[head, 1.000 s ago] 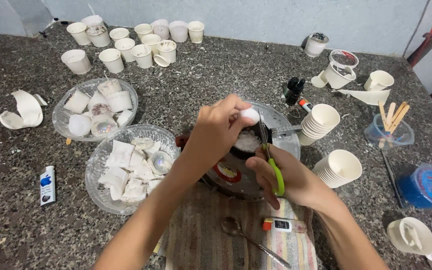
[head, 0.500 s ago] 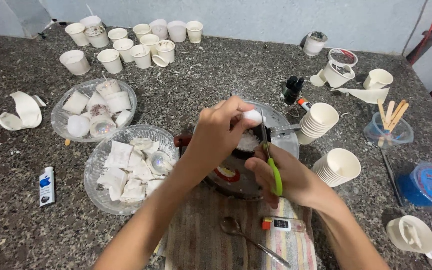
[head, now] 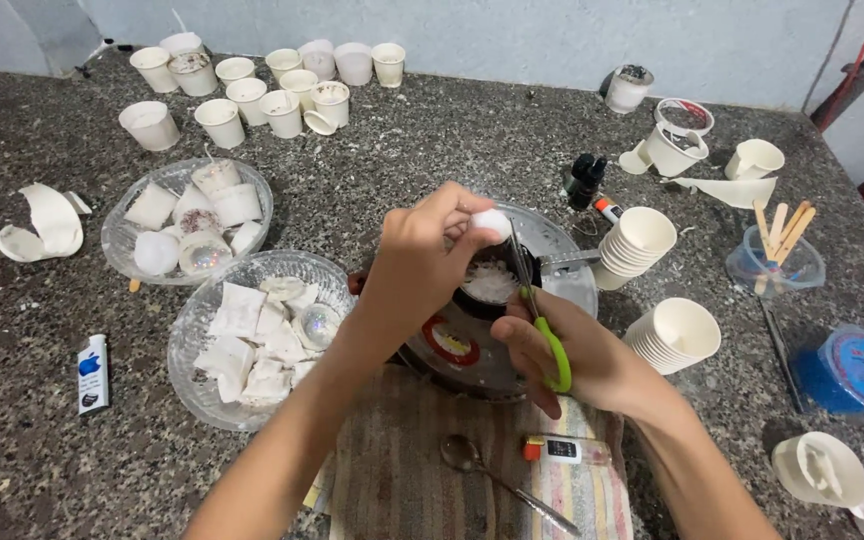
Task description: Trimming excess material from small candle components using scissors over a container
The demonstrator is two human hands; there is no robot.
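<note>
My left hand point(head: 422, 262) pinches a small white lump point(head: 490, 222) above a dark pot point(head: 489, 285) holding white shavings. My right hand point(head: 572, 355) grips green-handled scissors point(head: 542, 320), whose blades reach up to the lump. The pot sits on a round metal stove plate point(head: 562, 255) at the table's middle. A glass bowl point(head: 214, 305) of white chunks lies just left of my left forearm.
A second glass bowl point(head: 122, 225) with candle pieces sits at the left. Paper cups point(head: 252, 95) crowd the back; stacked cups point(head: 677, 335) stand right of the stove. A spoon point(head: 482, 470) and lighter point(head: 562, 450) lie on a striped cloth point(head: 402, 470). Wooden sticks point(head: 777, 235) and a blue tub point(head: 852, 370) are far right.
Both hands stay over the pot with the lump and scissors; only slight shifts show.
</note>
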